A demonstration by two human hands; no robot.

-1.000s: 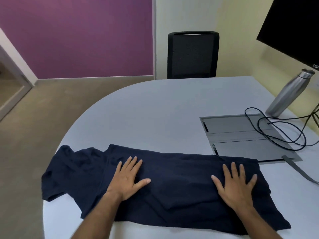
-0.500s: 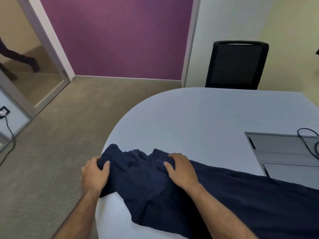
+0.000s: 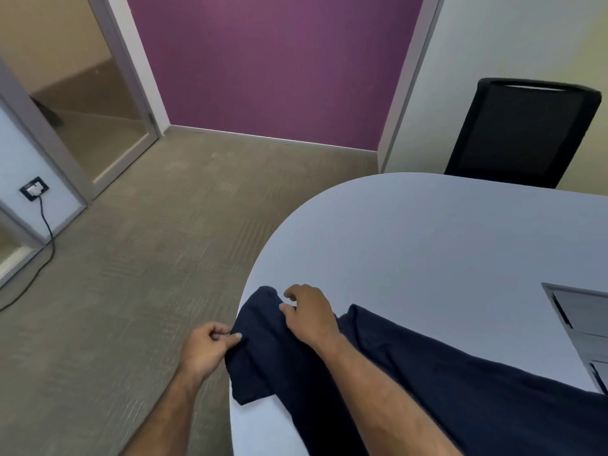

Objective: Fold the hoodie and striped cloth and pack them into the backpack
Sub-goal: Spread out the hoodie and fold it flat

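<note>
dark navy hoodie (image 3: pixel 427 383), soft matte knit, spread long across the near left end of the worktop (image 3: pixel 427 241), running off the lower right of view. hood end bunched and creased at the rounded edge, one fold drooping just past it. left hand (image 3: pixel 210 347) beside the edge, thumb and forefinger pinching the hem. right hand (image 3: pixel 309 314) resting on the hood end, fingers curled; cannot tell whether gripping cloth or only pressing. worktop smooth, pale grey-blue, oval-ended. grey metal cable hatch (image 3: pixel 582 320) set flush at the right, rectangular, partly under the hoodie. black mesh-backed chair (image 3: pixel 523 133) at the far side. ribbed beige-grey carpet (image 3: pixel 131 258) below. flat purple wall (image 3: pixel 273 60) behind, glass door (image 3: pixel 82 93) with a pale frame at left, socket (image 3: pixel 34 188) with a black cord trailing to the floor.
</note>
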